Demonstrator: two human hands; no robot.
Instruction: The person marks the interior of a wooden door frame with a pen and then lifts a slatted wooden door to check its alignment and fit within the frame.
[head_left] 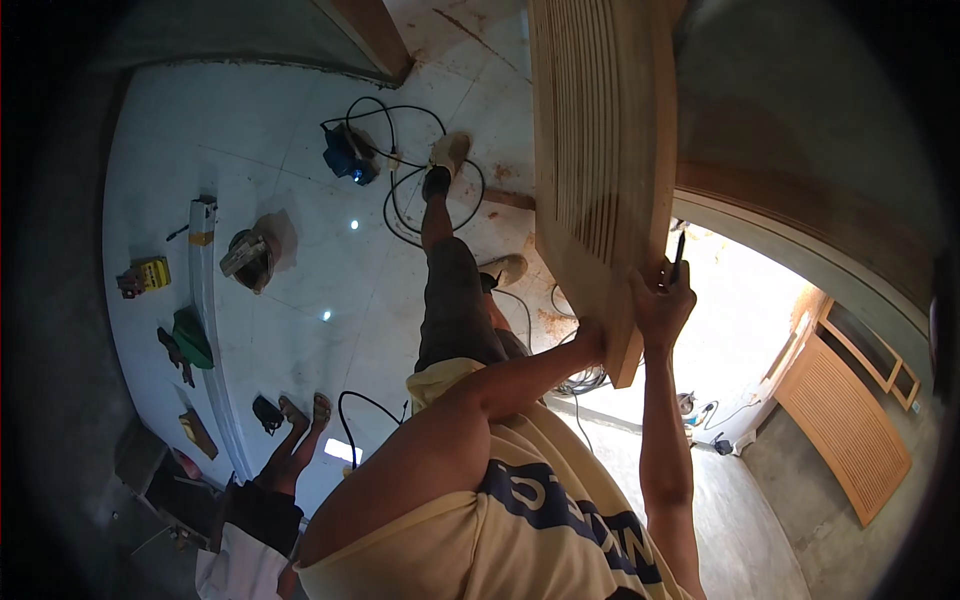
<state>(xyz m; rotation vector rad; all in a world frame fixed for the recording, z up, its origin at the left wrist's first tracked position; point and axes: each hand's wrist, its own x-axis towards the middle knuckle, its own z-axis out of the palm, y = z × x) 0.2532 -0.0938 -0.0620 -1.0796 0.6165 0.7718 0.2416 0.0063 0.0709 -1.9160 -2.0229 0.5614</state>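
A wooden louvered door (585, 130) stands tall in front of me, its slatted face toward the left and its plain edge toward the right. My right hand (664, 305) is closed around a dark pen (680, 250) that points up and away. Its thumb side lies against the door's edge. My left hand (592, 343) meets the near end of the door on its slatted side. The fingers of that hand are hidden, so their grip does not show.
A blue corded power tool (348, 155) and its looped black cable lie on the pale floor. A bucket (250, 262) and a long metal bar (205, 300) are farther left. Another person (262, 500) is at lower left. A second louvered panel (845, 425) leans at right beside a bright doorway.
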